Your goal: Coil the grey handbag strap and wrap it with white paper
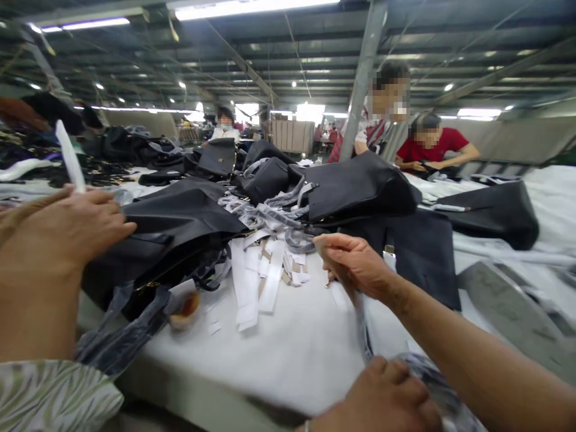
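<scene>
light: bright ceiling tubes (252,7) | glare: far windows | blur: near hands | edges: wide-angle warp

i see black bags (360,186) on a white table (297,354), white strips (258,276) (pale grey ones too), a red shirt (445,144).

I see a thin white paper strip (69,157) sticking up, tipped a little to the left, its bottom end tucked in my left hand (58,231). A dark strap (362,327) wrapped in shiny clear plastic hangs over the white table edge, pinched at its top.
</scene>
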Demonstrator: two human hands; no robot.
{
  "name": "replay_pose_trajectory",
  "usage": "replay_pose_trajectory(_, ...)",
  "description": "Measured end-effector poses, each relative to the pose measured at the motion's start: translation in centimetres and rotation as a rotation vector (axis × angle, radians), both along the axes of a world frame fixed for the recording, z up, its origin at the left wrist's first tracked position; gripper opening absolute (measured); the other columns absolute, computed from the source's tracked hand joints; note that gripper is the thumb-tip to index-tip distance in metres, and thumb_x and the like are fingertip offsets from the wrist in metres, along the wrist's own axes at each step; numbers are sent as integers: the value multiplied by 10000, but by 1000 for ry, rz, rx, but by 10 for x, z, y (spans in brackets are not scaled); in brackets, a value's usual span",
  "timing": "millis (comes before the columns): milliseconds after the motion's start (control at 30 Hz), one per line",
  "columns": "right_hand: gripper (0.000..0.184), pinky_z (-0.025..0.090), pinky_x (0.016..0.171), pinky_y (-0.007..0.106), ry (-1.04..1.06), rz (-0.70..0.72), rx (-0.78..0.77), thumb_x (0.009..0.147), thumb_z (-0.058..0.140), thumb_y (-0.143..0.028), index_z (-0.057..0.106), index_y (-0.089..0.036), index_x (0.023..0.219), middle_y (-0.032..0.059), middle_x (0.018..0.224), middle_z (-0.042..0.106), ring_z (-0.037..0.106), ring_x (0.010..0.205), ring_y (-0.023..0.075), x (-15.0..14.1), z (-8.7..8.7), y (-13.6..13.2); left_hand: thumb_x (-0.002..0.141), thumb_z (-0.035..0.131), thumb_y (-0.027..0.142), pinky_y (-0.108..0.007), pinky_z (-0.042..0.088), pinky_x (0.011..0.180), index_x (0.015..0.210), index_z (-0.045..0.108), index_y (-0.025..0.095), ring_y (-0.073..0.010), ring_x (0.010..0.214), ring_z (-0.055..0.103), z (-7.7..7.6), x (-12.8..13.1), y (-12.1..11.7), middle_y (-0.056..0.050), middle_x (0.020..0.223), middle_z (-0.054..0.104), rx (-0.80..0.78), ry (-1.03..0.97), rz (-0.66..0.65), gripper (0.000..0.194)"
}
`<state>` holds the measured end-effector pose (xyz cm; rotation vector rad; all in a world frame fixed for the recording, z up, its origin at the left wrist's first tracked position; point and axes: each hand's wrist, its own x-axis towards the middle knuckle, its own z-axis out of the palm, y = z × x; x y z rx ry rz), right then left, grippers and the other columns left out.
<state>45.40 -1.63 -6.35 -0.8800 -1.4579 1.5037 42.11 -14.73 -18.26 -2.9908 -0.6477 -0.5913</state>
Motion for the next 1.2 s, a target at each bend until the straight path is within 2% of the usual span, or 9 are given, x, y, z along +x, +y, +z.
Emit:
replay_pose_trajectory(67,382,408,419,181,12,-96,-42,700,762,-372,701,-200,1035,-15,683,606,502,472,71,40,5,-33,930,453,344,-359,401,724,950,593,164,-230,921,513,2,-5,2,-73,932,583,-14,0,-22,229)
replay_pose_trajectory(133,387,344,377,151,-3,-261,-47,694,783,-359,700,-204,1039,-28,662,585,441,431,41,86,-1,-76,921,478,324,-378,404,797,941,568,138,-240,921,491,9,-10,5,-73,921,567,-43,10,-8,207)
replay_pose_trajectory(267,449,335,380,131,-59,-652,-214,697,787,-379,658,-214,1094,-49,609,543,423,437,39,162,-42,-182,869,581,376,-400,391,889,977,558,138,-261,977,458,16,-7,7,-95,1002,560,-202,-30,11,262)
replay_pose_trajectory(333,454,341,373,140,-137,-689,-387,696,768,-427,657,-181,1062,-39,588,547,438,434,54,177,-66,-226,858,606,374,-400,383,902,995,556,148,-254,973,450,16,-6,9,-89,1009,559,-284,-96,-5,269)
replay_pose_trajectory(400,442,336,354,152,-221,-633,-504,689,741,-449,664,-150,1005,-24,594,567,448,426,68,177,-84,-248,878,580,383,-389,382,885,975,556,154,-243,950,446,15,-7,12,-80,970,559,-360,-183,-25,249)
replay_pose_trajectory(500,377,342,349,170,-281,-592,-480,689,683,-398,667,-137,961,-13,612,598,473,432,88,158,-93,-238,912,512,438,-360,384,846,950,555,161,-230,934,440,16,-12,17,-68,921,544,-495,-297,-33,282)
replay_pose_trajectory(700,251,345,376,184,-147,-640,-333,608,692,-256,675,-117,817,-31,522,567,435,407,77,123,-85,-181,902,480,537,-339,375,822,965,590,177,-216,903,444,19,-22,16,-47,880,527,-636,-357,10,381)
replay_pose_trajectory(1033,285,334,373,192,66,-767,-363,566,754,-284,647,-134,784,-42,519,555,429,403,74,109,-88,-190,844,589,518,-330,409,844,1081,613,180,-207,925,460,11,-28,16,-51,926,527,-686,-454,-2,413)
replay_pose_trajectory(1200,312,411,461,229,161,-567,-422,536,774,-198,687,-123,826,-11,543,617,496,436,100,109,-87,-183,807,642,509,-334,420,880,1142,612,206,-209,966,485,9,-29,16,-56,981,529,-745,-492,-10,452)
